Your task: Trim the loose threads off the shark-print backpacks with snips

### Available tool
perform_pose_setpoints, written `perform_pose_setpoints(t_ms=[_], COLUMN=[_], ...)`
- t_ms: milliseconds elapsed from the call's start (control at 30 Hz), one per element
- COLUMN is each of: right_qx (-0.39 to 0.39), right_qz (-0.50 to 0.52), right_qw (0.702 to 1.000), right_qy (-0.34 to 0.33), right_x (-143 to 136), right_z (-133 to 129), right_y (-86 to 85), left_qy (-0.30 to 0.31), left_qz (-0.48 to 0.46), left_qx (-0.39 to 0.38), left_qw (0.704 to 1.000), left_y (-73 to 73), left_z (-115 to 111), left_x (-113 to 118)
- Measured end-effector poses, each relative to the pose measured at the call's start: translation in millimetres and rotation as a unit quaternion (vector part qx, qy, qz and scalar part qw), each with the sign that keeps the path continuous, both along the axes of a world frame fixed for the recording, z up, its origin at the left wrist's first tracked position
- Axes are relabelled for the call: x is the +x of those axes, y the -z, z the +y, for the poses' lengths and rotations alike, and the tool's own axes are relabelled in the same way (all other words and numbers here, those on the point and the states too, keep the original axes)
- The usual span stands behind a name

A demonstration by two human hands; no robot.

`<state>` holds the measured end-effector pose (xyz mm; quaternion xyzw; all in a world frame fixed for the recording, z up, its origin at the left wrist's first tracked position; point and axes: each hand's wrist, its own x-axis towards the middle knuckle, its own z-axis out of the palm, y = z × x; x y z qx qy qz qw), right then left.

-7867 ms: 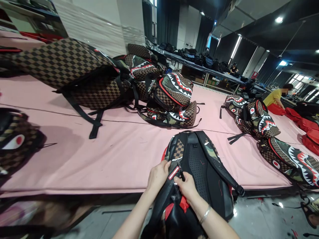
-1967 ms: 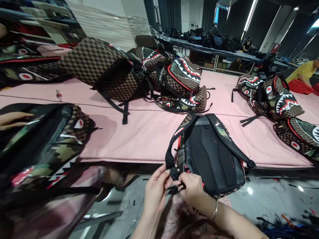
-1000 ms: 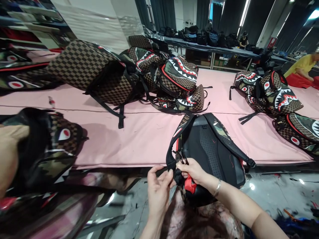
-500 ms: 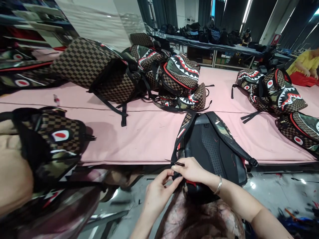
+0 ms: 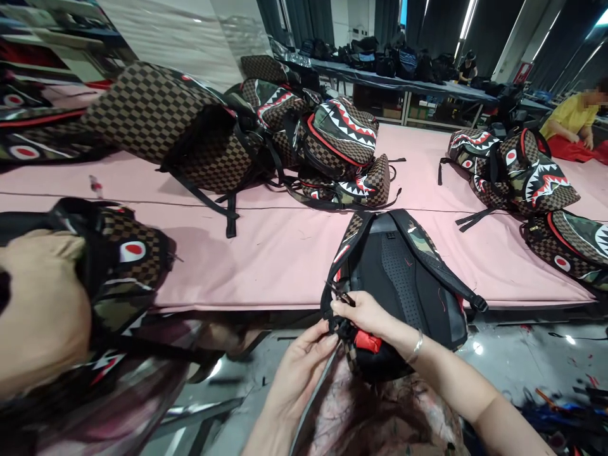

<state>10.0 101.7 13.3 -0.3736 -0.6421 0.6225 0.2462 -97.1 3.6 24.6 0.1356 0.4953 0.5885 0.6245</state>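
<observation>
A backpack lies with its black padded back up, its lower end over the table edge toward me. My left hand pinches a black strap at the bag's lower left corner. Just above it, my right hand is closed on small dark thread snips, their points up and to the left. A red piece shows beneath my right hand, by the bag's bottom. The strap's end is partly hidden by my fingers.
On the pink-covered table lie several checkered backpacks, with more bags at right. Close on my left, another person's arm is by a checkered backpack. A person in yellow is at far right.
My right hand has lifted slightly and the snips now show more clearly. More of the red piece is visible. The other person's arm and bag at left have shifted right.
</observation>
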Motion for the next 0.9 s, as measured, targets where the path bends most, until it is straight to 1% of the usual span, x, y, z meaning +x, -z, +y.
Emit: perform_pose_setpoints(t_ms=[67,100,133,200,267,333,367,467,500,533,567,600,667,733,800,900], right_qx=[0.064,0.082,0.089,0.099,0.103,0.076,0.047,-0.043,-0.054,-0.049,-0.025,0.015,0.115,0.212,0.303,0.407], right_qz=[-0.012,-0.014,-0.012,-0.006,-0.003,0.02,0.039,0.079,0.078,0.067,0.045,0.014,-0.051,-0.089,-0.1,-0.12], right_qw=[0.993,0.988,0.986,0.986,0.987,0.989,0.99,0.988,0.987,0.986,0.986,0.985,0.973,0.957,0.936,0.898], right_qy=[0.102,0.132,0.144,0.135,0.126,0.128,0.129,0.127,0.131,0.141,0.157,0.174,0.192,0.177,0.146,0.114], right_x=[5,8,11,14,15,13,12,12,14,17,22,27,41,54,63,69], right_z=[-10,-15,-21,-29,-33,-30,-28,-20,-19,-20,-23,-26,-34,-41,-45,-44], right_y=[-5.8,-9.0,-11.9,-16.3,-16.8,-12.4,-8.7,3.8,7.0,9.1,9.9,9.4,5.6,0.1,-4.3,-7.0], left_qy=[-0.018,-0.026,-0.034,-0.066,-0.103,-0.127,-0.13,-0.135,-0.137,-0.142,-0.15,-0.159,-0.18,-0.194,-0.196,-0.194], left_qz=[0.0,0.008,0.022,0.069,0.125,0.157,0.157,0.11,0.09,0.073,0.061,0.055,0.051,0.056,0.063,0.075], left_qx=[-0.006,-0.006,-0.004,0.002,0.003,-0.005,-0.008,-0.023,-0.029,-0.036,-0.042,-0.049,-0.059,-0.062,-0.059,-0.054], left_qw=[1.0,1.0,0.999,0.995,0.987,0.979,0.979,0.984,0.986,0.987,0.986,0.984,0.98,0.977,0.977,0.977], left_y=[-2.4,-2.4,-1.3,3.6,10.4,15.7,17.2,17.0,16.1,15.1,14.3,13.8,13.5,13.4,13.0,12.3], left_z=[0,0,0,1,1,2,2,3,2,2,2,2,3,4,6,7], left_x=[2,4,5,8,12,16,18,21,22,22,22,22,22,22,23,26])
